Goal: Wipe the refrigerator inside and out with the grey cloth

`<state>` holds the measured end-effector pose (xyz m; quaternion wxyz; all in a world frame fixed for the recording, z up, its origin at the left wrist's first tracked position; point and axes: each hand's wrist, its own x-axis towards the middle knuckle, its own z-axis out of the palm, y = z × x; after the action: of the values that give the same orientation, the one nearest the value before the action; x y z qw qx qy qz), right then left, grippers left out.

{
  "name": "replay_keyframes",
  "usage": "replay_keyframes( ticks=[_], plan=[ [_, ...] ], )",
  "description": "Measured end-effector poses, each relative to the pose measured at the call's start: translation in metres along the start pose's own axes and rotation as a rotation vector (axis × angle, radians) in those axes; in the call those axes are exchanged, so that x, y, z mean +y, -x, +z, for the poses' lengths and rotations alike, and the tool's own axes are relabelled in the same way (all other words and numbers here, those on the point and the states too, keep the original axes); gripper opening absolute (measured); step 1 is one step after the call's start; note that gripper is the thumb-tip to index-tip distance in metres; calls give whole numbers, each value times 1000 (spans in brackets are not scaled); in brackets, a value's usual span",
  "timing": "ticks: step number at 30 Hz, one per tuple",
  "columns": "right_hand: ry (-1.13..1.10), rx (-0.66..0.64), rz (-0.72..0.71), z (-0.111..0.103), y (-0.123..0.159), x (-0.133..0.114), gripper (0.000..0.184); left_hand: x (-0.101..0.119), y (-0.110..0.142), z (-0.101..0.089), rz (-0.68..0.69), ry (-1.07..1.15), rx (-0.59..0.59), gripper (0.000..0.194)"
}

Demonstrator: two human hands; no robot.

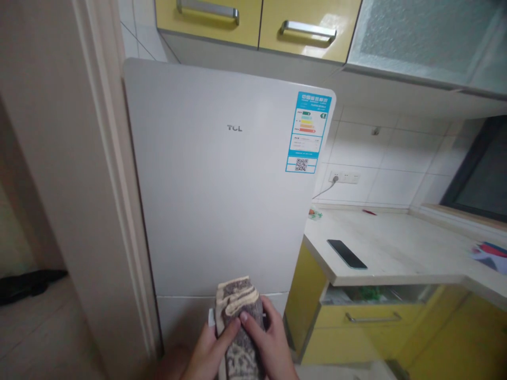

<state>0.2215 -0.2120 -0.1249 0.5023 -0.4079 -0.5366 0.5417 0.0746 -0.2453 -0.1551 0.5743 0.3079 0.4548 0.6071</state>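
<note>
A folded, patterned cloth (242, 351), dark grey-brown and cream and looking like a towel, is held upright at the bottom middle of the head view. My left hand (212, 351) grips its left side, and my right hand (271, 338) wraps round its right side. Both thumbs press on the cloth's front, their tips close together. A small white tag sticks out beside my left fingers. The other fingers are partly hidden behind the folds. Just beyond the cloth stands a white fridge (222, 200) with its doors closed.
On the right, a white countertop (400, 243) carries a black phone (347, 254) near its front edge. Yellow drawers (368, 319) sit below it. Overhead are yellow cabinets (309, 24). A door frame (106, 174) rises close on the left. A plug (335, 179) is in the wall socket.
</note>
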Motion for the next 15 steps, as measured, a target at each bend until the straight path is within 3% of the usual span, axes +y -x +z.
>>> replay_keyframes(
  ticks=[3,5,8,10,12,15],
  plan=[
    [30,40,-13,12,6,-6,75,25,2,0,68,12,143,84],
    [31,-66,-51,19,13,-2,87,36,0,-5,86,-33,199,88],
    [-96,-271,-59,29,20,8,106,40,1,-14,95,-106,172,89],
    [-173,-217,8,32,21,16,106,38,5,-17,98,-160,129,81],
    [-187,-85,80,31,20,25,89,33,13,-16,153,-268,119,74],
    [-201,71,138,22,17,39,68,23,21,-8,358,-442,147,76]
  ],
)
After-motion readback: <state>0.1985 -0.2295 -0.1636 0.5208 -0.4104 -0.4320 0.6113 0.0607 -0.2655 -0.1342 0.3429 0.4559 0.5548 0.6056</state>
